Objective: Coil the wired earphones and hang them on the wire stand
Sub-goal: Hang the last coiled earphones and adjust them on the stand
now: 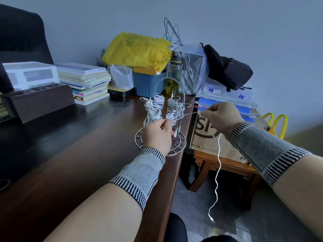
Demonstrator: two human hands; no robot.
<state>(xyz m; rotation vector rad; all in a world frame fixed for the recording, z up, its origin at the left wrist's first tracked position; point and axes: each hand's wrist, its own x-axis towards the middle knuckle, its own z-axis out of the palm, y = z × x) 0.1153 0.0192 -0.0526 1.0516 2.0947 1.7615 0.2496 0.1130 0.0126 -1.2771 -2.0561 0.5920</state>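
The left hand (157, 135) pinches one end of a white earphone cord (217, 173) just in front of the wire stand (161, 119) on the brown tabletop (87, 154). The right hand (221, 117) pinches the same cord farther along. The rest hangs down past the tabletop's edge. Other coiled earphones (158, 102) hang on the stand.

Dark brown wooden desk (90, 154), long edge running near to far. Wire stand (161, 119) sits at its right edge, round base flat on the top. Far left: dark wooden organizer (40, 103) with a white plastic box (29, 74) behind it. Right of those, 1 stack of books (87, 82). Far end: blue bin (148, 82), clear bottle (174, 75), bagged clutter. Right of the desk, a low wooden table (225, 165) carries a cardboard box (209, 137).
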